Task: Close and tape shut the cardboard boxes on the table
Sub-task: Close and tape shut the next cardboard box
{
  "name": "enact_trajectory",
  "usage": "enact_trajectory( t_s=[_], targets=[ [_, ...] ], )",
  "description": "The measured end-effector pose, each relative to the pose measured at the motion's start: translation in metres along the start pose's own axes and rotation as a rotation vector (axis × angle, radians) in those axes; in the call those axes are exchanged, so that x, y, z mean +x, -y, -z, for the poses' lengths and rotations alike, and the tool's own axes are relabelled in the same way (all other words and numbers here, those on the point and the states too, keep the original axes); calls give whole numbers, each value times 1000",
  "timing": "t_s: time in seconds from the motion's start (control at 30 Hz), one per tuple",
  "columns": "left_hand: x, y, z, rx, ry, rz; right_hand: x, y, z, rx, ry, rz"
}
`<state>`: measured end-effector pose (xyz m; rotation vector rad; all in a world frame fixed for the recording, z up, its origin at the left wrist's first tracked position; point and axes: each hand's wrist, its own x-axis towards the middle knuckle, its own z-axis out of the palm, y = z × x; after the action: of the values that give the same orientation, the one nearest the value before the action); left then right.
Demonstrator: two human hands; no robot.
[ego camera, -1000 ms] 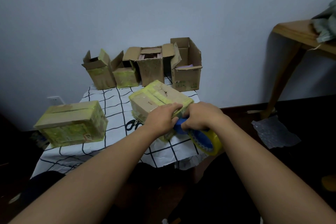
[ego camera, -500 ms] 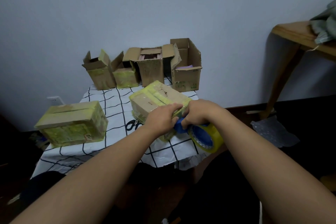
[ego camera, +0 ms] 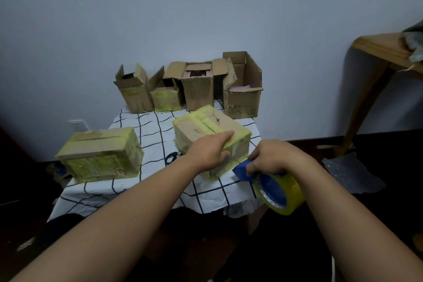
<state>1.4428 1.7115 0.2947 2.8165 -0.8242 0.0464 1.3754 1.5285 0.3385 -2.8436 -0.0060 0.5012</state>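
Head-worn view, angled forward and down, near table (ego camera: pixel 160 192), facing wall (ego camera: pixel 206 7)

We reach both bare forearms forward from the lower edge of the view, the two converging toward the middle. Our left hand (ego camera: pixel 209 152) lies palm down with the fingers (ego camera: pixel 225 136) stretched out flat and pressed onto a surface, the thumb tucked under on the near side. Our right hand (ego camera: pixel 273 159) sits just beside it and slightly lower, knuckles up, fingers curled tight in a closed grip.
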Motion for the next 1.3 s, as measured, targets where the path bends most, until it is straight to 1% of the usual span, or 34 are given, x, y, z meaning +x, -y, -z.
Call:
enact_trajectory(
  t_s=[0.1,0.2,0.23,0.33,0.4,0.47,0.57,0.7,0.93,1.07,1.3],
  targets=[
    [-9,15,10,42,56,-66,-16,-11,1,133,-48,31],
    [-22,32,10,24,49,-118,-27,-17,-2,231,-115,75],
    [-24,33,6,28,37,-99,-28,-18,-5,250,-132,88],
    [-23,27,-6,79,-47,51,-28,-20,-15,296,-173,116],
    [-19,22,-11,156,-109,61,-28,-23,-23,324,-192,123],
    [-19,23,-13,186,-114,38,-29,-27,-31,353,-204,126],
    [-21,28,-14,193,-57,29,-30,-33,-41,343,-218,120],
    [-20,25,-12,190,-57,45,-32,-37,-55,377,-263,125],
    [-19,25,-12,179,-52,52,-43,-33,-78,337,-448,265],
    [-17,23,-9,182,-30,60,-44,-31,-93,351,-505,347],
    [-17,23,-6,170,15,55,-44,-30,-101,399,-601,427]
  ],
)
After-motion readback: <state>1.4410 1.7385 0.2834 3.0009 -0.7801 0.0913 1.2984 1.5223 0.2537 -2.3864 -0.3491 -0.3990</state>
